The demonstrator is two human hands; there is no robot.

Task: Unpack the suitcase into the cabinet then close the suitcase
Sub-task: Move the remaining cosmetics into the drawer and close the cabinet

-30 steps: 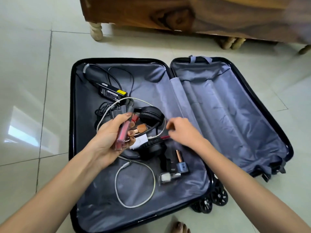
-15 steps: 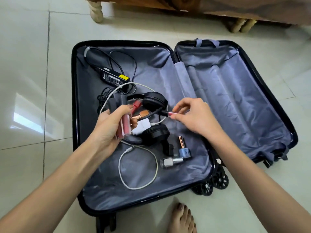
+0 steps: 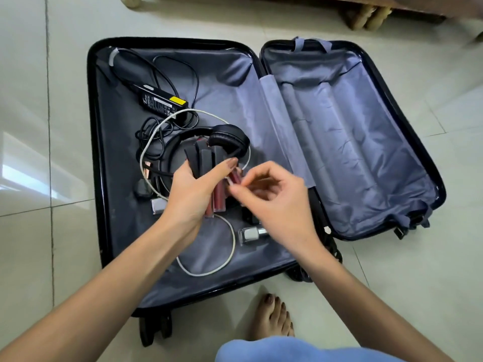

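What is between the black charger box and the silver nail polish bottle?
In the head view, between the charger box and the nail polish bottle lie the black headphones and the left hand holding lip gloss tubes.

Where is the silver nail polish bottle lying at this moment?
In the head view, the silver nail polish bottle lies on its side in the left half of the suitcase, just below the right hand and beside the white cable loop.
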